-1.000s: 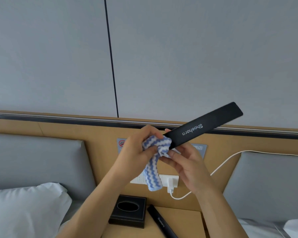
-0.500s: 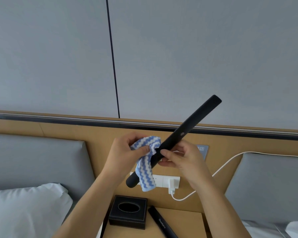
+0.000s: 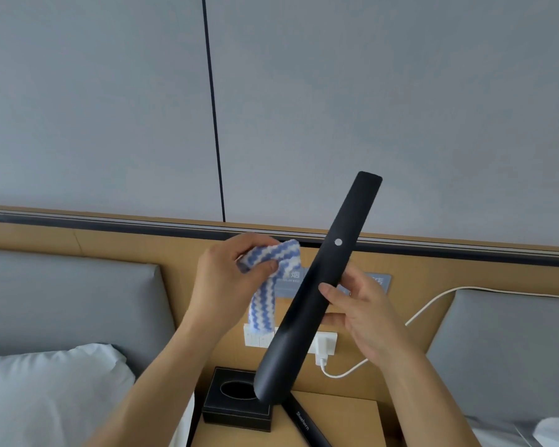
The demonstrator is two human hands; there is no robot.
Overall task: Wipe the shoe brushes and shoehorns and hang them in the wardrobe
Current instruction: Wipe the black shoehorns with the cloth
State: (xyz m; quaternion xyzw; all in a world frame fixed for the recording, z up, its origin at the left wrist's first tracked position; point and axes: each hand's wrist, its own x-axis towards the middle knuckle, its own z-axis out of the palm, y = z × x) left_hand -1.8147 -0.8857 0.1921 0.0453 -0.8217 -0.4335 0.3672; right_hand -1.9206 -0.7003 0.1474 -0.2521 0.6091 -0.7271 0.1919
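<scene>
Shoehorn's swung way more upright now, cloth pulled off it.

Right hand point(image 3: 365, 312) pinches the black shoehorn point(image 3: 317, 288) mid-shaft, wide end down over the tissue box point(image 3: 236, 401). Left hand point(image 3: 229, 275) is clamped on the striped cloth point(image 3: 267, 295), just beside it. Second shoehorn point(image 3: 304, 424) lies on the tabletop point(image 3: 346, 417) near its front edge.

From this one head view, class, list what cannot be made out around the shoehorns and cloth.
- Second shoehorn: head view, lower end cut off by the bottom edge, upper end behind the held shoehorn.
- Wall sign: head view, text blurred, partly behind the hands.
- Wardrobe and brushes: outside the frame.
- Cloth: bunched in left hand.
</scene>
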